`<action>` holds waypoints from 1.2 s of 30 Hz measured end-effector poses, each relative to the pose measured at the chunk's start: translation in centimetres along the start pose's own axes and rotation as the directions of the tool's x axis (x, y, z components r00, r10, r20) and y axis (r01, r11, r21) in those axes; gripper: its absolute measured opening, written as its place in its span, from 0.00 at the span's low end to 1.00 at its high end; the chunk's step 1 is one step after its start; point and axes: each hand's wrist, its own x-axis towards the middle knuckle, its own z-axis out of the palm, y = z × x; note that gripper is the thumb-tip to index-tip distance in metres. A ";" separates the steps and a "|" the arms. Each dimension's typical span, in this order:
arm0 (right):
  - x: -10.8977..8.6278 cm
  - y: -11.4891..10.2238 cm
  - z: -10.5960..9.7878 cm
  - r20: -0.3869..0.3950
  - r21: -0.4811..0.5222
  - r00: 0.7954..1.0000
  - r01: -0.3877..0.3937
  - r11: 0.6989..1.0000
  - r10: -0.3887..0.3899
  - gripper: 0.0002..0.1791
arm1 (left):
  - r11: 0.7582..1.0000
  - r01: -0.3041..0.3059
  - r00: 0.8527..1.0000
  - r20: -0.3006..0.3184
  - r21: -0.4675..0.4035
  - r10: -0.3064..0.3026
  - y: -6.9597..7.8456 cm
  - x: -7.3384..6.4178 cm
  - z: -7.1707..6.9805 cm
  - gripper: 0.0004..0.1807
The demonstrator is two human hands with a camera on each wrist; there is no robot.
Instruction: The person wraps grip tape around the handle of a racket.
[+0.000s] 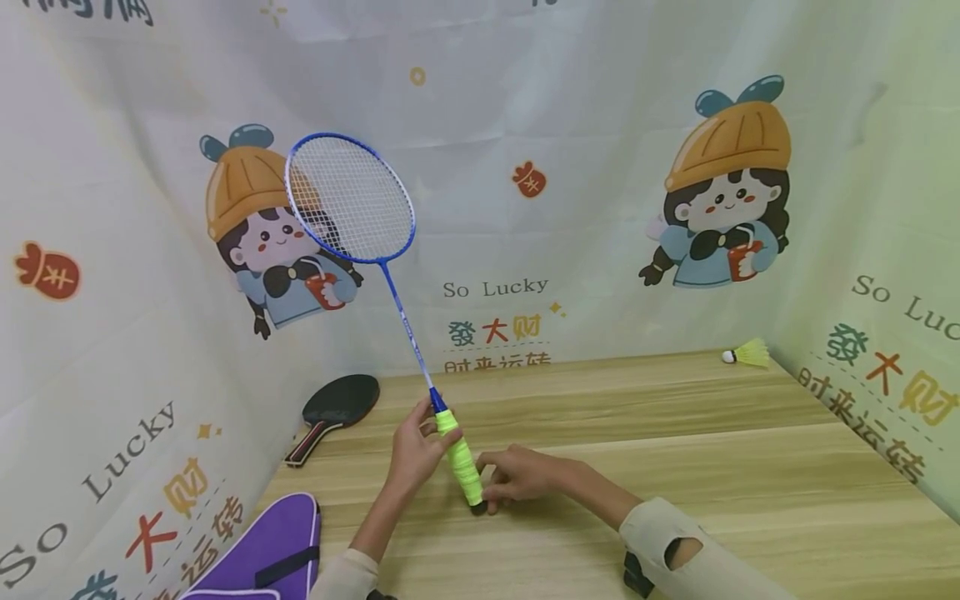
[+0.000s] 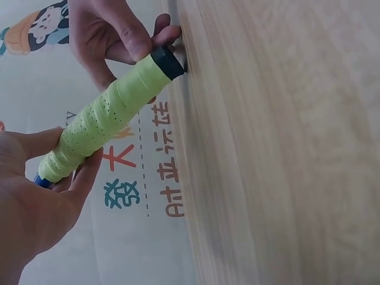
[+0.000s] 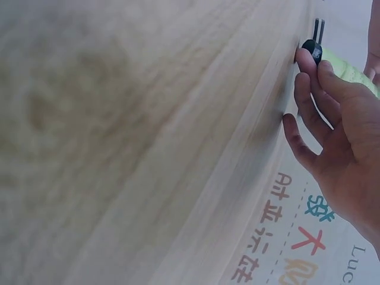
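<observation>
A blue and white badminton racket (image 1: pixel 408 325) stands tilted over the wooden table, its strung head up and leaning left. Yellow-green perforated tape wraps its handle (image 2: pixel 98 124), which ends in a black butt cap (image 2: pixel 168 63). The left hand (image 1: pixel 415 450) holds the upper part of the handle between thumb and fingers. Down at the butt end, the right hand (image 1: pixel 523 473) pinches the handle with thumb and index finger beside the cap. In the right wrist view its other fingers (image 3: pixel 300 142) spread loosely away from the tape. The cap is close over the tabletop.
A black table tennis paddle (image 1: pixel 341 402) lies at the back left of the table (image 1: pixel 637 417). Nearer, a purple case (image 1: pixel 258 542) with a black strap sits at the left. A yellow shuttlecock (image 1: pixel 748 353) rests in the far right corner. Printed cloth (image 1: pixel 480 208) encloses the table.
</observation>
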 end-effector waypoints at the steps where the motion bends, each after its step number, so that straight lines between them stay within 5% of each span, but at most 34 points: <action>1: 0.0 0.1 0.0 0.005 0.000 1.000 -0.004 1.000 0.004 0.12 | 1.000 -0.002 1.000 0.005 -0.007 0.002 0.0 0.0 0.0 0.38; 24: 0.6 -0.4 -0.4 0.005 0.009 1.000 0.001 1.000 -0.001 0.13 | 0.999 0.023 1.000 -0.013 -0.032 -0.024 0.2 0.1 -0.9 0.38; 32: 1.1 -0.3 -0.2 -0.041 -0.145 0.990 0.130 0.981 -0.137 0.17 | 0.989 0.061 0.998 0.029 -0.134 -0.058 0.4 -0.3 -1.5 0.38; 36: 1.4 -0.2 0.4 -0.041 -0.075 0.990 0.132 0.988 -0.136 0.23 | 0.979 0.086 0.996 0.033 -0.182 -0.081 0.4 -0.6 -1.7 0.37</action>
